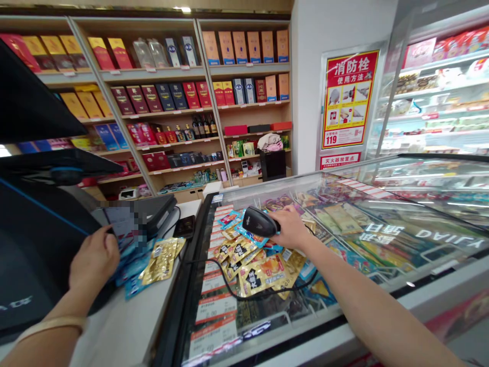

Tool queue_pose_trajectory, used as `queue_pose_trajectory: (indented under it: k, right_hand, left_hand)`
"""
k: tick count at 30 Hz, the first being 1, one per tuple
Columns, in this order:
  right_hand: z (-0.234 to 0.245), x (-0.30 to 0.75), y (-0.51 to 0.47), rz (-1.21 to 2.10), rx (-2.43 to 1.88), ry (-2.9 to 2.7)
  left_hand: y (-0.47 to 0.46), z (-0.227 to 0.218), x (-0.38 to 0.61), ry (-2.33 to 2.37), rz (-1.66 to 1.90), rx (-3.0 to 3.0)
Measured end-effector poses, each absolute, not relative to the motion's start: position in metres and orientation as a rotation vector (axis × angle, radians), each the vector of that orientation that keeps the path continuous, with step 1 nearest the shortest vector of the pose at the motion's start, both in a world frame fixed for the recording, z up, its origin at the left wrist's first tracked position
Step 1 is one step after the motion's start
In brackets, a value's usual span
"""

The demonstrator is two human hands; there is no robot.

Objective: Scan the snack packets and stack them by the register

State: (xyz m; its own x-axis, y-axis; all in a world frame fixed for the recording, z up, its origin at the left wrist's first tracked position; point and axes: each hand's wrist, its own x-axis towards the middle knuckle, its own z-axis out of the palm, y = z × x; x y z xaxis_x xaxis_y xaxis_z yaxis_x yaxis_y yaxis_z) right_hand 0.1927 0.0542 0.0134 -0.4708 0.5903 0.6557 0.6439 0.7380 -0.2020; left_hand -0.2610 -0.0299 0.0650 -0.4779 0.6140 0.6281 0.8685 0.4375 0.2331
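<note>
My right hand (292, 227) is wrapped round a black barcode scanner (260, 220), held above a heap of gold and blue snack packets (263, 275) on the freezer's glass top. The scanner's black cable (229, 285) loops over the heap to the left. At the counter's left side, my left hand (93, 262) has its fingers bent beside a pile of blue packets (133, 270). What those fingers hold, if anything, is hidden, and a blurred patch covers the spot in front. Gold packets (162, 257) lie on the pile's right side.
A dark checkout terminal (34, 244) stands at the left. A phone-like black device (185, 227) lies near the counter edge (160, 306). The glass-topped freezer (367, 229) fills the right side. Behind are shelves (160, 71) of boxed bottles and a red-framed poster (347, 99).
</note>
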Motion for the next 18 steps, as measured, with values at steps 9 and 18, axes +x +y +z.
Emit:
queue_pose_trajectory:
  k: [9,18]
  right_hand:
    - [0.016,0.195,0.056,-0.119,-0.981,-2.185]
    - [0.013,0.196,0.06,-0.12,-1.071,-2.114]
  left_hand:
    - [-0.028,0.071,-0.239,-2.107,-0.859,-1.206]
    - [0.026,0.026,-0.1,-1.993,-1.274,-2.084]
